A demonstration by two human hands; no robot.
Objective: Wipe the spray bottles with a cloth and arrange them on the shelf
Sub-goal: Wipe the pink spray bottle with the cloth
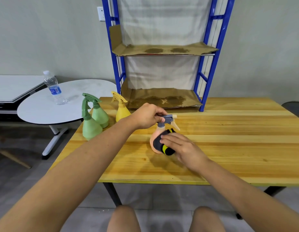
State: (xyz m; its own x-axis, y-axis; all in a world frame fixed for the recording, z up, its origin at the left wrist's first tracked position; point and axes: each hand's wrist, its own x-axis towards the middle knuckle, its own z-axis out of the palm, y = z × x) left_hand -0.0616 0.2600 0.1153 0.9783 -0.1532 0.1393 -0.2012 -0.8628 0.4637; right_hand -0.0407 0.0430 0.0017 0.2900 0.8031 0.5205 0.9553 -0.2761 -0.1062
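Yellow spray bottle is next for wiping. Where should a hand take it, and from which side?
Probably by the neck just under the trigger head of the yellow spray bottle, coming from the right. It stands upright, its body widens downward so the narrow neck suits a grip, and the two green spray bottles crowd its left. The left hand holds the peach bottle the same way.

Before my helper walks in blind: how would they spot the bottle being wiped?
On the wooden table before the blue shelf, it is the peach spray bottle with a grey trigger head. Unlike the green and yellow bottles, it stands between both hands under a dark cloth.
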